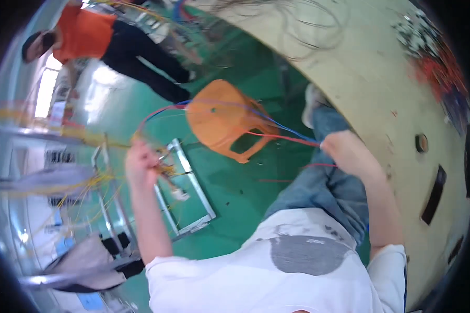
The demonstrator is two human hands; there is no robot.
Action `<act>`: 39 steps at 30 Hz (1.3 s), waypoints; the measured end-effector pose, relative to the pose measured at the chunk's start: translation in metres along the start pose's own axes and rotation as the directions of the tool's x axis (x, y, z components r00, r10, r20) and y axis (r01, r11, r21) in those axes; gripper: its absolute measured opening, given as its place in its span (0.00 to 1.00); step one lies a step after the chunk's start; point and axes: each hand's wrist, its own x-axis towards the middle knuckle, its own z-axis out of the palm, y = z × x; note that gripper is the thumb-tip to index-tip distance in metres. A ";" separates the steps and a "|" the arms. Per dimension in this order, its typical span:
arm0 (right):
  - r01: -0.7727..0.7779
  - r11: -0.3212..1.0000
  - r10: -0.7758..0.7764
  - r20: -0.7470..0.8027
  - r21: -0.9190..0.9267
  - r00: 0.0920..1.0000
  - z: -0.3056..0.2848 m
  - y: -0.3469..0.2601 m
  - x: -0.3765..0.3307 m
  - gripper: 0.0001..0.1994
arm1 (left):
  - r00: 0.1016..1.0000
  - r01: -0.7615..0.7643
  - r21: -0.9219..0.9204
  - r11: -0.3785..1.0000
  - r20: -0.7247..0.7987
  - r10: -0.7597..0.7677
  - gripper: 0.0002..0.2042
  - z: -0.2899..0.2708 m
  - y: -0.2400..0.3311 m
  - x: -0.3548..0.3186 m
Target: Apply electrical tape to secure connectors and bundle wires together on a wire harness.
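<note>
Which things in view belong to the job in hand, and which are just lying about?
Likely the job:
- red wire, blue wire, in right hand
- yellow wires, at left hand (blurred)
- white connector

Likely lying about:
- stool
- tape roll
- black strip

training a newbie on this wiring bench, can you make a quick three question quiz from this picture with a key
1. Multiple choice: which colours are the wires that stretch from the right grip across the view toward the orange stool?
a) green and black
b) red and blue
c) white and brown

2. True or false: the round dark roll lies on the orange stool.

3. Short answer: which grip appears nearer the metal frame in the picture?

Key
1. b, red and blue.
2. False; it lies on the pale table.
3. The left grip.
</note>
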 end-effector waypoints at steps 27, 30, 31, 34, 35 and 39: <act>-0.022 0.598 -0.340 0.279 0.801 0.898 -0.055 -0.039 0.005 0.15 | 0.756 0.439 -0.414 0.797 0.650 -0.078 0.12 0.080 0.029 -0.049; 0.110 0.669 -0.224 0.058 0.735 0.973 -0.055 -0.029 -0.004 0.11 | 0.882 0.335 -0.541 0.771 0.468 -0.055 0.11 0.040 0.042 -0.034; 0.102 0.665 -0.184 0.030 0.740 0.982 -0.055 -0.017 -0.008 0.10 | 0.909 0.298 -0.546 0.783 0.413 -0.057 0.11 0.015 0.045 -0.027; -0.066 0.884 0.121 -0.091 0.463 0.988 -0.050 0.008 -0.029 0.09 | 0.973 0.185 -0.575 0.797 0.221 -0.066 0.10 -0.061 0.040 -0.004; -0.057 0.905 0.112 -0.108 0.422 0.988 -0.046 0.016 -0.043 0.08 | 0.984 0.142 -0.569 0.810 0.168 -0.055 0.10 -0.074 0.038 -0.001; -0.157 0.972 0.197 -0.242 0.175 0.950 -0.026 0.007 -0.055 0.08 | 0.997 -0.056 -0.138 0.989 -0.066 0.047 0.06 -0.022 0.025 -0.007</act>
